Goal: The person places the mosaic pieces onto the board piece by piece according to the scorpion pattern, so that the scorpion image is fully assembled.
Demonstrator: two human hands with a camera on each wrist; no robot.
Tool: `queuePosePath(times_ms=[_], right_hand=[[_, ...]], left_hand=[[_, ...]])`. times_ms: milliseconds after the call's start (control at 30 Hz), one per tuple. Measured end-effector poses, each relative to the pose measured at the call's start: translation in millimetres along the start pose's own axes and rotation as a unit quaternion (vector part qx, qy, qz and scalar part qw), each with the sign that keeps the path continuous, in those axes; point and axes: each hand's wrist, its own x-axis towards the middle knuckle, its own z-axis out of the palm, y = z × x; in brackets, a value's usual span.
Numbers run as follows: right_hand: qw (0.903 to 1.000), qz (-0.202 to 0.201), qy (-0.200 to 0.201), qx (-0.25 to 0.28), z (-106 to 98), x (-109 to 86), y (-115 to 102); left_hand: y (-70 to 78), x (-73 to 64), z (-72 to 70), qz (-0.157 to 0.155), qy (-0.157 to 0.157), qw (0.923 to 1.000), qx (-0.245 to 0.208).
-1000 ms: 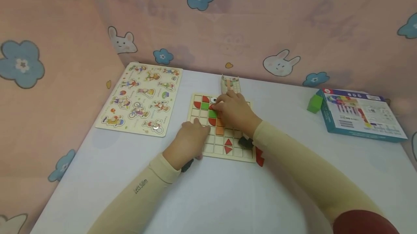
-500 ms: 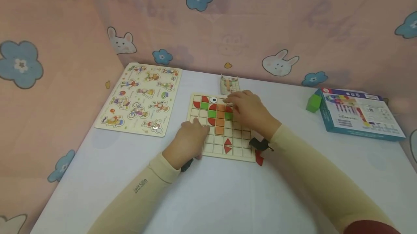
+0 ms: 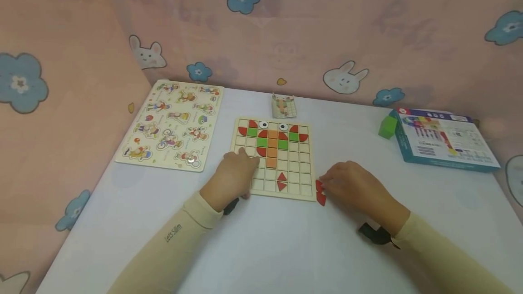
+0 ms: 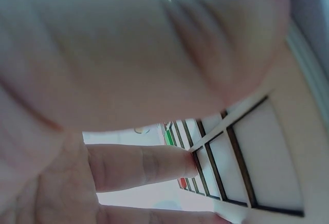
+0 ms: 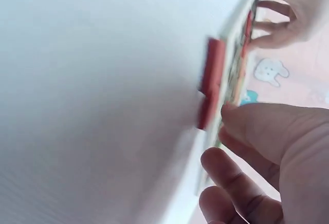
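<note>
A square wooden grid board [image 3: 293, 167] lies on the table, bearing red, green and orange tiles and two round eye pieces [image 3: 283, 127]. Two small red triangles [image 3: 282, 186] lie on its lower squares. My left hand [image 3: 230, 176] rests at the board's left side; in the left wrist view its straight fingers [image 4: 149, 167] touch the grid. Just off the lower right corner are red curved-edge pieces [image 3: 321, 199]. Right beside them hovers my right hand [image 3: 359, 189], fingers loosely bent. The right wrist view shows its fingertips close to those red pieces [image 5: 213, 64], nothing between them.
Behind the board stands a small folded pattern card [image 3: 284, 107]. A puzzle board with printed figures [image 3: 165, 126] lies at the left. To the right are a green block [image 3: 387, 127] and a flat printed box [image 3: 449, 142]. A patterned pink cloth backs the table.
My right hand has left the top right of the board and moved down and right to the red pieces. The second eye and the right-hand tiles are now uncovered. The left hand stays put.
</note>
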Motion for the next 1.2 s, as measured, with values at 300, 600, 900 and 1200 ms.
queuePosePath(times_ms=[300,600,900,1200], right_hand=[[0.9993,0.011,0.033,0.014,15,-6.8,4],[0.9996,0.009,0.026,0.004,8,-1.4,9],[0.9962,-0.005,0.028,-0.082,3,3.9,22],[0.9989,-0.02,0.023,-0.034,1,13.8,33]], left_hand=[[0.9,-0.8,1.1,-0.003,0.003,1.0,-0.004],[-0.1,0.5,0.5,0.0,0.001,1.0,0.007],[0.2,-0.4,-0.4,0.004,0.007,0.9999,0.009],[0.0,-0.5,-0.2,0.003,0.009,0.9998,0.015]])
